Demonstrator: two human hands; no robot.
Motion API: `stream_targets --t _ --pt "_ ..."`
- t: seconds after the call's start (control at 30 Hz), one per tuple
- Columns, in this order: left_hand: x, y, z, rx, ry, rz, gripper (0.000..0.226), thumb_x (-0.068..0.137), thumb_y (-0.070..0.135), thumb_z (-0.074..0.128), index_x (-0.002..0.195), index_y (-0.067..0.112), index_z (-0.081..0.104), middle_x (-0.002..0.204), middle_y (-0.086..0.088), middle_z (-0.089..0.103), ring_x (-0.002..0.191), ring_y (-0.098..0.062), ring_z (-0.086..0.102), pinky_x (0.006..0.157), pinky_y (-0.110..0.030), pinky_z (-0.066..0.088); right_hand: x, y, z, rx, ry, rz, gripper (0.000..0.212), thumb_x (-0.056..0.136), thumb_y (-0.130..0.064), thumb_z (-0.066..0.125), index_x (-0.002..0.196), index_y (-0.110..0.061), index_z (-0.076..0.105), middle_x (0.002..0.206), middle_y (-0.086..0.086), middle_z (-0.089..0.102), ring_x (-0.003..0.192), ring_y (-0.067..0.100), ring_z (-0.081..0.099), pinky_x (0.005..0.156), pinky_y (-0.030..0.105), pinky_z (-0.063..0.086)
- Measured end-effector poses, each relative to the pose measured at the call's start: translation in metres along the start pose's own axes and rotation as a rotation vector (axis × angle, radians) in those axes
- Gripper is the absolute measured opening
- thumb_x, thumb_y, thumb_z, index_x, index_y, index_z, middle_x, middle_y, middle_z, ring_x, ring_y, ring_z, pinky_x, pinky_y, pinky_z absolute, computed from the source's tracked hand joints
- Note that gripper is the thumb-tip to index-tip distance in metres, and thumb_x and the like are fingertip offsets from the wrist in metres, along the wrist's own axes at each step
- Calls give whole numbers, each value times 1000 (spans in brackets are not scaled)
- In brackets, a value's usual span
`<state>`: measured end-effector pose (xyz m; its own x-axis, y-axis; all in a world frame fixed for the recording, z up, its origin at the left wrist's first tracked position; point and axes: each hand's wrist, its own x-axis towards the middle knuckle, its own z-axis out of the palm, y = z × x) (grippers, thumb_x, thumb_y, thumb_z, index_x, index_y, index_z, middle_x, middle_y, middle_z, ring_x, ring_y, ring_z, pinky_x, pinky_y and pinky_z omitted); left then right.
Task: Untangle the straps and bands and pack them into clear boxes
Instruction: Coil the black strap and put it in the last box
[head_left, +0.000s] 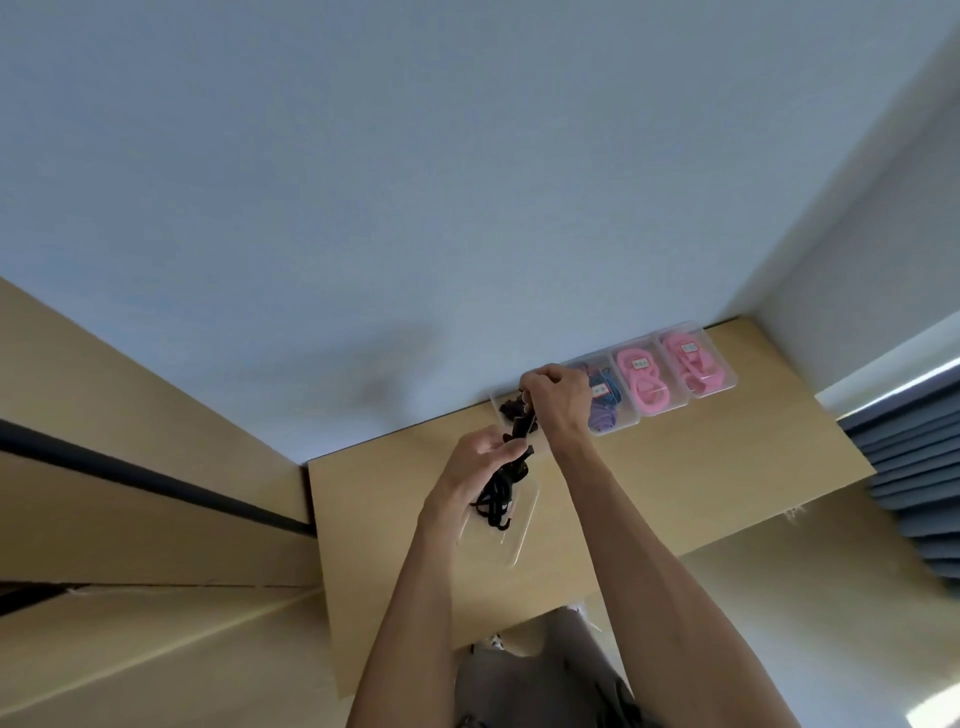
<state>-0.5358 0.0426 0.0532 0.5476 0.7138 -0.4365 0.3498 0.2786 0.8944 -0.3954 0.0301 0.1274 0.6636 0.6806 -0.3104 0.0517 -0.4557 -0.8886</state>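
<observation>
Black strap (506, 483) is pinched by left hand (475, 467) and right hand (558, 397) above worktop (675, 467); best pulled apart slowly, then fed into box (511, 410).

The right hand (558, 397) hides part of the purple-band box (610, 410), whose label is too small to read.

Bare forearms (649, 545), no sleeves, grey-brown trousers (545, 675)

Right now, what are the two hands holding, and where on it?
Both hold one tangled black strap: the right hand pinches its upper end, and the left hand grips the bunched middle, with loops dangling below.
</observation>
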Motion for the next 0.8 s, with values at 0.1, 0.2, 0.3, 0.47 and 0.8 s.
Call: stream_targets --t 0.1,0.2,0.3,0.47,0.8 --pt "-9 1 5 17 -19 -23 18 80 47 75 72 31 70 72 14 68 74 -3 63 65 -14 47 -5 -5 -5 13 -28 -23 11 70 -9 62 63 -1 65 50 0 60 44 10 53 51 26 45" --pt "-15 4 12 -12 -1 -44 5 78 30 78 81 26 76 88 -3 73 89 -21 69 73 -35 61 -7 -13 -14 101 -79 -28 12 69 -7 63 64 3 64 50 4 58 43 14 51 49 27 43" --pt "-23 23 18 -30 46 7 19 74 28 77 89 16 74 86 -4 67 85 -20 65 84 -41 54 -3 -27 -26 180 -141 -46 7 71 -7 62 71 -3 67 53 5 60 46 16 54 48 27 44" --pt "-36 96 15 -71 202 218 16 78 29 79 93 29 74 92 1 77 89 -14 73 81 -28 58 3 -44 -47 256 -252 -62 8 79 -7 63 85 -7 67 64 6 68 60 20 65 56 29 52" --pt "-63 186 11 -323 700 453 18 80 6 75 96 12 71 87 -11 76 78 -19 72 69 -29 59 -22 -59 -65 90 -847 -299 34 84 -48 69 107 -23 71 103 0 76 98 14 72 94 35 54"
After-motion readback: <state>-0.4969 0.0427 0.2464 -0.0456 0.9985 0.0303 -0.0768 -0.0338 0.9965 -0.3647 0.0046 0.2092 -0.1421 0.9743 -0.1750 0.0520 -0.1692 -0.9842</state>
